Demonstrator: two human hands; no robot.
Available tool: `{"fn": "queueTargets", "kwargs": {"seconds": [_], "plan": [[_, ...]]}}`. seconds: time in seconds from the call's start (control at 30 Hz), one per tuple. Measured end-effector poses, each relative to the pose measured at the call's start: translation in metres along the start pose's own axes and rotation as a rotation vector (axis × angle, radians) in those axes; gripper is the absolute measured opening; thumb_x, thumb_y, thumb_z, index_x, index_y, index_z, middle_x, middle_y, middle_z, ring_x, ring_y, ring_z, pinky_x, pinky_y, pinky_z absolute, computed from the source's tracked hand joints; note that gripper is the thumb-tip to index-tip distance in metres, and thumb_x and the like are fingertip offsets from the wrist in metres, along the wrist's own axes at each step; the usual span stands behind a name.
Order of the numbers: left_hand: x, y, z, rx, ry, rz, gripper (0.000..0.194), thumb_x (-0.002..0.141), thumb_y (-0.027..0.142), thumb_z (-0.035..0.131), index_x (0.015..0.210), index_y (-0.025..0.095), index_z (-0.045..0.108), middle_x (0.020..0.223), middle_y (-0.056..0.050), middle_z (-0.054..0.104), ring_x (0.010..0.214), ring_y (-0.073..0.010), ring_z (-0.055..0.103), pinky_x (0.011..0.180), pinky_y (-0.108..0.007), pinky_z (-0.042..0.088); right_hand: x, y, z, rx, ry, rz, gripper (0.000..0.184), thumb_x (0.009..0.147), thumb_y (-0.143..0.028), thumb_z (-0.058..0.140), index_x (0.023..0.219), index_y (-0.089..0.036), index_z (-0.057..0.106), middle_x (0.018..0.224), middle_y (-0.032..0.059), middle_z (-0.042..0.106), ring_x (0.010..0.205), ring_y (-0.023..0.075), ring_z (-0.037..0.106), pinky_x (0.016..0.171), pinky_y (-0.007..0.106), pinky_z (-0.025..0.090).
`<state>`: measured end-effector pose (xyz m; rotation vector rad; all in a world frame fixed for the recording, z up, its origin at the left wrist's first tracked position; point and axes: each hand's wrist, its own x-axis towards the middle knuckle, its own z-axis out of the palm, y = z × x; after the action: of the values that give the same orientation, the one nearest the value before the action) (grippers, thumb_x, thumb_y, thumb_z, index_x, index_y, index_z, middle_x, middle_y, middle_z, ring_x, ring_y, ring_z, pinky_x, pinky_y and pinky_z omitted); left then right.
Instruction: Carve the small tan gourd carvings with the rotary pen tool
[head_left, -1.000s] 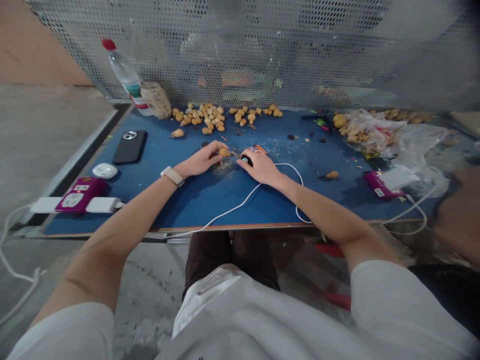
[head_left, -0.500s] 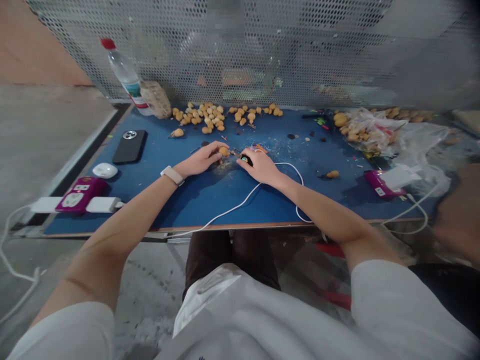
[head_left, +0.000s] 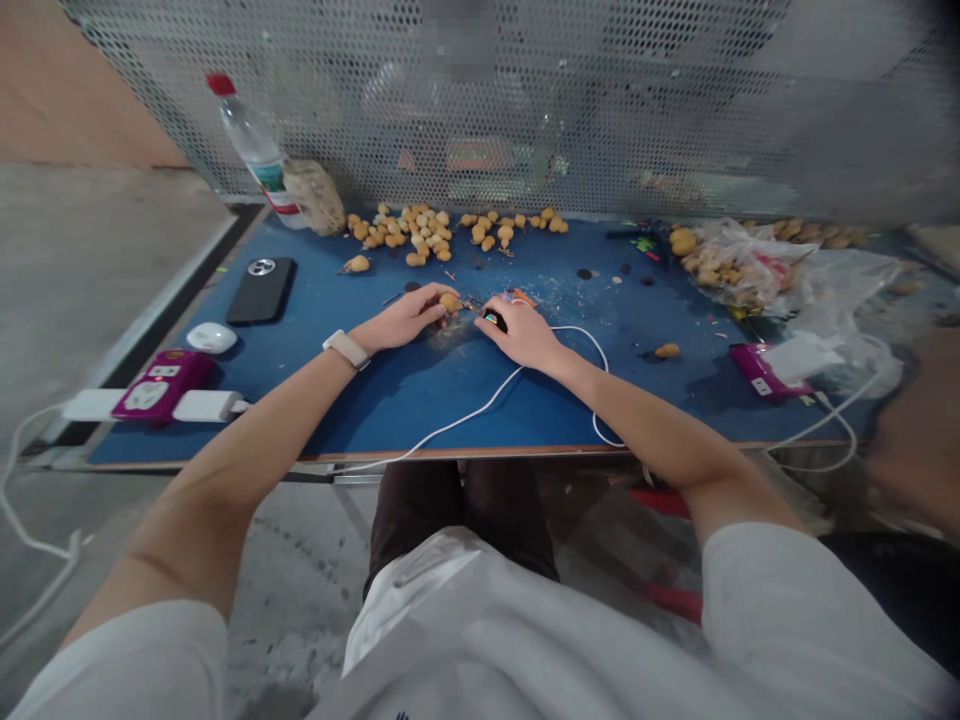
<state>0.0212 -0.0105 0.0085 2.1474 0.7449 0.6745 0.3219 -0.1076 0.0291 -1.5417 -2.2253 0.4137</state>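
Observation:
My left hand is closed around a small tan gourd, held between thumb and fingers just over the table. My right hand wraps round a small dark handheld rotary tool with a tiny lit display. The tool's thin tip points left at the gourd; whether it touches is too small to tell. A white cable runs from near my right hand across the table. Pale dust lies on the blue table around both hands. Something orange shows just behind my right hand.
Several gourds lie along the back by a perforated metal panel. A bottle, phone, white case and purple power strip stand left. At right are a plastic bag, a loose gourd and another purple strip.
Both hands keep nearly the same pose, with the gourd and tool still held. The whole view has shifted very slightly.

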Motion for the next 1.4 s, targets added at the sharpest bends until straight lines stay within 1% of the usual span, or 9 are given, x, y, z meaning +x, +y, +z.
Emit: {"fn": "queueTargets", "kwargs": {"seconds": [0.13, 0.27, 0.43, 0.6, 0.8, 1.07, 1.2, 1.4], "plan": [[-0.0003, -0.0005, 0.0007, -0.002, 0.009, -0.007, 0.048, 0.126, 0.055, 0.073, 0.157, 0.02, 0.074, 0.118, -0.009, 0.083, 0.103, -0.0243, 0.079, 0.106, -0.042, 0.072, -0.0001, 0.0004, 0.0002, 0.007, -0.002, -0.006, 0.039, 0.132, -0.053, 0.058, 0.146, -0.026, 0.082, 0.146, 0.0176, 0.092, 0.134, 0.0415, 0.082, 0.115, 0.052, 0.06], [0.0, -0.0013, 0.0005, 0.003, 0.0, -0.008, 0.048, 0.126, 0.056, 0.073, 0.156, 0.019, 0.074, 0.121, -0.01, 0.084, 0.104, -0.0247, 0.08, 0.106, -0.042, 0.072, -0.0004, -0.0003, 0.0001, 0.013, 0.0, 0.004, 0.04, 0.131, -0.054, 0.058, 0.146, -0.026, 0.081, 0.145, 0.018, 0.091, 0.134, 0.042, 0.082, 0.115, 0.052, 0.06], [0.0003, -0.0027, 0.0007, -0.029, -0.006, 0.006, 0.052, 0.125, 0.06, 0.074, 0.157, 0.019, 0.074, 0.125, -0.011, 0.084, 0.104, -0.0247, 0.08, 0.106, -0.043, 0.072, 0.0007, 0.0007, 0.0008, 0.017, 0.005, -0.004, 0.037, 0.13, -0.051, 0.058, 0.145, -0.025, 0.081, 0.141, 0.0179, 0.092, 0.132, 0.0415, 0.083, 0.117, 0.053, 0.061], [0.0006, -0.0028, 0.0013, -0.057, -0.007, -0.005, 0.053, 0.123, 0.062, 0.077, 0.155, 0.02, 0.074, 0.126, -0.011, 0.084, 0.104, -0.0243, 0.079, 0.106, -0.043, 0.072, 0.0002, 0.0017, 0.0017, 0.012, 0.012, -0.012, 0.038, 0.13, -0.053, 0.058, 0.144, -0.026, 0.081, 0.14, 0.0172, 0.092, 0.13, 0.0415, 0.083, 0.115, 0.053, 0.061], [0.0013, -0.0052, 0.0016, -0.076, -0.011, 0.023, 0.048, 0.123, 0.057, 0.077, 0.155, 0.021, 0.073, 0.129, -0.012, 0.085, 0.102, -0.0242, 0.079, 0.105, -0.044, 0.072, -0.0005, 0.0021, 0.0018, 0.02, 0.016, -0.015, 0.038, 0.131, -0.053, 0.059, 0.145, -0.026, 0.082, 0.137, 0.0169, 0.092, 0.128, 0.0407, 0.083, 0.113, 0.051, 0.06], [0.0015, -0.0065, 0.0017, -0.076, -0.015, 0.029, 0.046, 0.123, 0.056, 0.077, 0.153, 0.021, 0.073, 0.131, -0.012, 0.086, 0.102, -0.0227, 0.079, 0.103, -0.042, 0.071, -0.0017, 0.0, 0.0, 0.014, 0.01, 0.001, 0.038, 0.132, -0.054, 0.061, 0.146, -0.026, 0.082, 0.137, 0.0168, 0.092, 0.129, 0.0406, 0.084, 0.113, 0.05, 0.06], [0.001, -0.0048, 0.0011, -0.068, -0.011, 0.01, 0.044, 0.122, 0.054, 0.078, 0.152, 0.021, 0.073, 0.131, -0.011, 0.087, 0.103, -0.0233, 0.079, 0.106, -0.043, 0.071, -0.0013, -0.0002, 0.0004, 0.008, 0.006, 0.005, 0.04, 0.131, -0.053, 0.058, 0.145, -0.025, 0.082, 0.139, 0.0181, 0.093, 0.13, 0.0418, 0.083, 0.113, 0.052, 0.061], [0.0009, -0.0059, 0.0013, -0.095, -0.011, 0.003, 0.043, 0.121, 0.051, 0.08, 0.152, 0.022, 0.073, 0.133, -0.011, 0.088, 0.105, -0.0229, 0.08, 0.105, -0.041, 0.07, -0.0013, 0.0008, 0.0008, 0.023, 0.01, 0.001, 0.039, 0.131, -0.055, 0.058, 0.143, -0.026, 0.082, 0.138, 0.0174, 0.092, 0.13, 0.0415, 0.083, 0.113, 0.05, 0.06]]}}
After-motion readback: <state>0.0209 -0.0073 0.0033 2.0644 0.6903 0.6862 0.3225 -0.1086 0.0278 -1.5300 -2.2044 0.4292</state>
